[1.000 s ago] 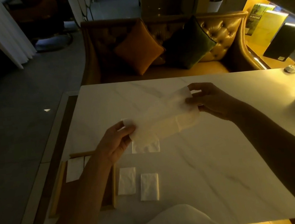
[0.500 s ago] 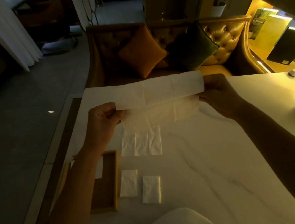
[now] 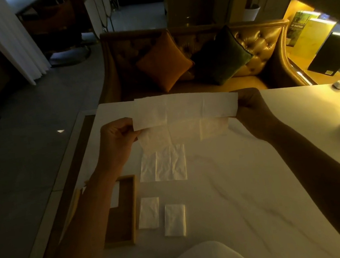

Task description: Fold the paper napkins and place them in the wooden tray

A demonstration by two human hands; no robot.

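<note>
Your left hand [image 3: 118,137] is raised above the table [image 3: 257,182]. Its forearm runs up from the lower left and crosses over the wooden tray [image 3: 132,208]. The fingers are curled toward the palm, and thumb and fingers pinch the left end of the held napkin [image 3: 184,110].

Your right hand [image 3: 252,110] is at about the same height, its forearm coming in from the lower right. It pinches the right end of the napkin, with the back of the hand toward the camera. How the fingers lie behind the paper cannot be told.

The held napkin is stretched nearly level between both hands, in the air over the far half of the table. An upper strip faces you, and a thinner, translucent layer hangs below it.

The wooden tray sits at the table's near left edge, partly hidden by your forearm. A white tray napkin [image 3: 115,196] shows inside it. Just right of the tray lie a first folded napkin [image 3: 149,213] and a second folded napkin [image 3: 174,220], side by side and apart. A wider creased napkin [image 3: 162,164] lies flat beyond them.
</note>
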